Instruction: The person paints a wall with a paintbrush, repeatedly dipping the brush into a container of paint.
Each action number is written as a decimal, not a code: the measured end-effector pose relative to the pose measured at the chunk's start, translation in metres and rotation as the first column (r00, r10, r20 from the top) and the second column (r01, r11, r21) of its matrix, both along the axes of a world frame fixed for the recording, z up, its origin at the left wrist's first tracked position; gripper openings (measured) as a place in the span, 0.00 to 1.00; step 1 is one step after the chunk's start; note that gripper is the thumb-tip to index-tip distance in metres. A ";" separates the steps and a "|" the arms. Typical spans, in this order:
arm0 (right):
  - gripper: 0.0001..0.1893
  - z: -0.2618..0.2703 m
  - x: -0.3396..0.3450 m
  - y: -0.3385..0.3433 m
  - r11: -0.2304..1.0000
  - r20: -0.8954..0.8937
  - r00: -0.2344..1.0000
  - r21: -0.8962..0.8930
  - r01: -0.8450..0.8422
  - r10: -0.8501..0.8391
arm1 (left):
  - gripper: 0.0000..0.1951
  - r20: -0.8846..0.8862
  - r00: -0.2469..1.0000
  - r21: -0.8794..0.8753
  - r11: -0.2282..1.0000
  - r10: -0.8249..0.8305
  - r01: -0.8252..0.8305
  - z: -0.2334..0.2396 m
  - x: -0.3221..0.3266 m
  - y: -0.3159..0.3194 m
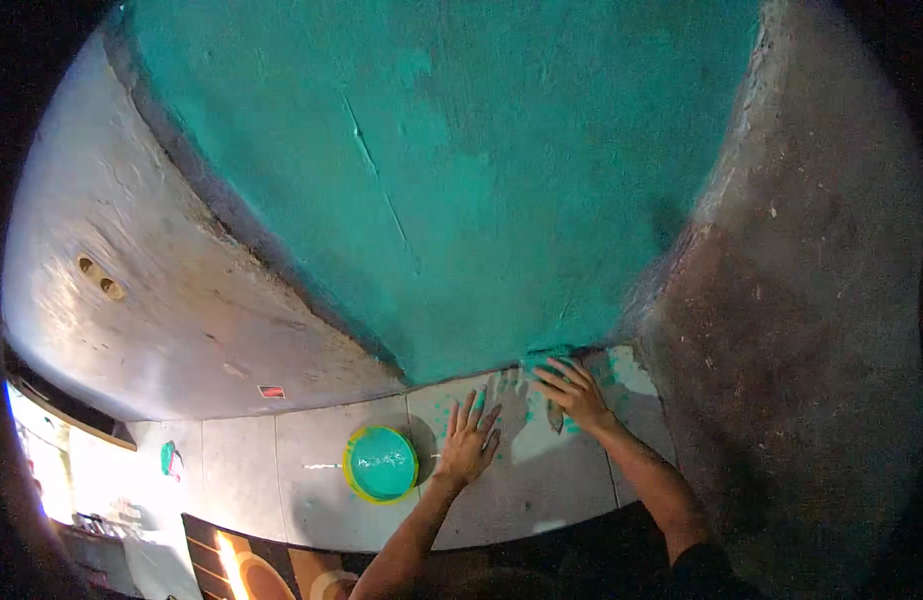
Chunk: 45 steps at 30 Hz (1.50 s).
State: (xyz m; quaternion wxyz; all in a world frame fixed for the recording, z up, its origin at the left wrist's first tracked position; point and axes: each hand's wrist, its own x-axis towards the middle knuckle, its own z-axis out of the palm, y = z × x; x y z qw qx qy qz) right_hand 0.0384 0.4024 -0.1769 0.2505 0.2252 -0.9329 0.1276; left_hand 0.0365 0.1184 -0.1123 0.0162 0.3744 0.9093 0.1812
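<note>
My right hand (577, 396) is closed around a paintbrush (556, 417) at the foot of a turquoise-painted wall (461, 195). The brush handle shows below my fingers, and its bristles meet the bottom edge of the wall. With fingers apart and nothing in it, my left hand (469, 444) is over the pale floor tiles (506, 487); I cannot tell whether it touches them. To its left stands a yellow-rimmed round tub (346, 466) of turquoise paint (382, 461). Turquoise smears and drops mark the tiles below the wall.
An unpainted grey wall (784, 315) adjoins on the right. The left wall (168, 315) carries a socket plate (101, 277) and a small red sticker (271, 391). A green and pink item (170, 460) lies on the floor near a bright opening (52, 457). A brown patterned panel (244, 562) is at lower left.
</note>
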 end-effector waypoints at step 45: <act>0.21 0.074 0.039 -0.240 0.906 -0.077 0.903 0.058 -0.419 0.423 | 0.32 0.029 0.899 0.106 0.893 0.438 -0.438 -0.013 0.006 -0.232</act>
